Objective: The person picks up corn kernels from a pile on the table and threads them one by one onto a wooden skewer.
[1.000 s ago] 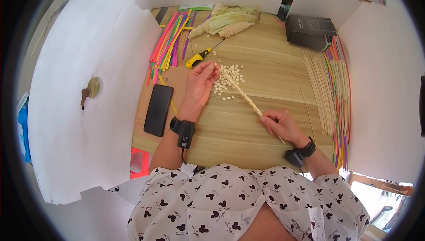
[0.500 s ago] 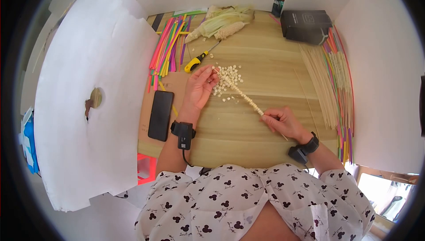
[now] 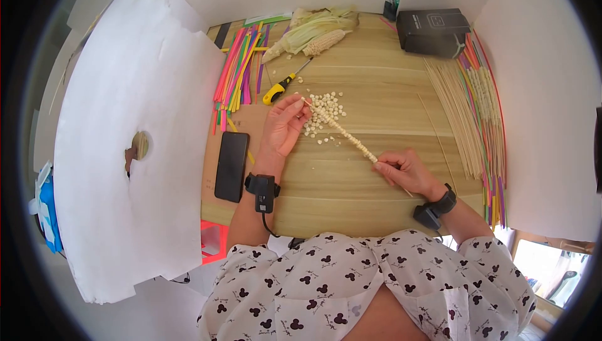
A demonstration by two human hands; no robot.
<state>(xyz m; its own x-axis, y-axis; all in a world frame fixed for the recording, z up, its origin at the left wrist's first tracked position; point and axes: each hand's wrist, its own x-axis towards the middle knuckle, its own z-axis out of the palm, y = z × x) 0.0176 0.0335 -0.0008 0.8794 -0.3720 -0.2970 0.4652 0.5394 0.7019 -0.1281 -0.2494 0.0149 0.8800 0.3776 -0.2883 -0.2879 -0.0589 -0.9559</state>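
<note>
A thin wooden skewer strung with pale corn kernels [image 3: 348, 135] slants over the wooden table. At its upper end the thumb and fingertips of my left hand [image 3: 285, 125] are pinched together around the tip; whether a loose kernel is also between them is too small to tell. Lower down, my right hand [image 3: 401, 170] grips the skewer just below the kernels, and its bare end sticks out beneath the fingers. Behind the skewer, close to my left fingertips, lies a pile of loose corn kernels [image 3: 328, 104].
A yellow screwdriver [image 3: 276, 92], stripped cobs with husk [image 3: 320, 34] and colourful sticks [image 3: 237, 68] lie beyond my left hand. A phone [image 3: 231, 167] rests on cardboard at left. Bare skewers [image 3: 456, 115], kernel-covered skewers [image 3: 488, 99] and a black box [image 3: 433, 31] are at right. White panels surround the table.
The whole view has shifted slightly. Both hands keep nearly the same hold on the kernel-strung skewer; nothing has been let go.
</note>
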